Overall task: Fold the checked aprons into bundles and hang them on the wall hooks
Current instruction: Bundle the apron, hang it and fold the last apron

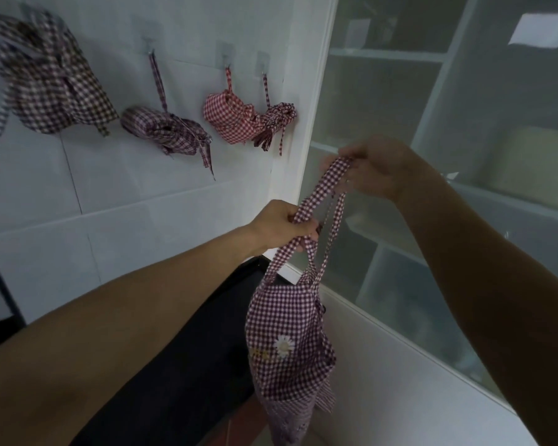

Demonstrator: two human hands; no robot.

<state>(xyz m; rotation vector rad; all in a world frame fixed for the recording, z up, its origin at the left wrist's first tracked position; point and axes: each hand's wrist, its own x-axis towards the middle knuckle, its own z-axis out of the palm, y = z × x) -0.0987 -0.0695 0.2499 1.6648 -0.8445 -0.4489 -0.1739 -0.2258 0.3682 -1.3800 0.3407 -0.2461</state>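
The neck strap is pinched in the right hand and gripped lower by the left hand; the soft, light apron bundle hangs limp below both grips; the strap loop is judged the best hold.

White tiled wall on the left, thin grout lines visible. Frosted glass panel on the right, white-framed; pale shelves show blurred behind it. Dark bench below, running into the corner. White ledge under the glass.
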